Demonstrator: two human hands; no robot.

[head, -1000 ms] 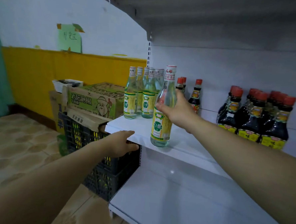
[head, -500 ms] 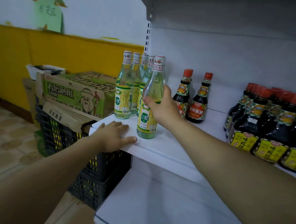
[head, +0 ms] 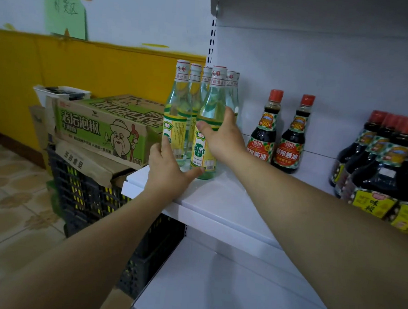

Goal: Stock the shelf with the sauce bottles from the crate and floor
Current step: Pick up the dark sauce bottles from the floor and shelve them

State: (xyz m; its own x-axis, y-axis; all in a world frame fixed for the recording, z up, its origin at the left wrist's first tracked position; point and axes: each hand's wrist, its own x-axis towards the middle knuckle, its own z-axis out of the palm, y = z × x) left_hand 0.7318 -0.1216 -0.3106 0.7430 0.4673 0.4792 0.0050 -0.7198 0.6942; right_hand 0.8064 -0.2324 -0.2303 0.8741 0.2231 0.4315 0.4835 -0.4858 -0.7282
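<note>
On the white middle shelf (head: 221, 204), my right hand (head: 225, 137) grips a clear vinegar bottle (head: 206, 152) with a yellow-green label. Its thumb lies across the front and its fingers wrap behind. The bottle stands upright on the shelf, right beside the front one of several matching vinegar bottles (head: 177, 119) at the shelf's left end. My left hand (head: 167, 176) rests on the shelf in front of them. Its fingers touch the front-left bottle and its thumb reaches the held bottle's base.
Two small dark soy sauce bottles (head: 279, 137) stand to the right, and several bigger dark bottles (head: 386, 163) further right. A green cardboard box (head: 104, 126) lies on black crates (head: 87, 202) left of the shelf. A lower shelf (head: 225, 289) and an upper shelf (head: 302, 10) frame the space.
My right hand has brought the vinegar bottle back and left, up against the row. My left hand has moved from the shelf's front edge up to the bottles' bases.
</note>
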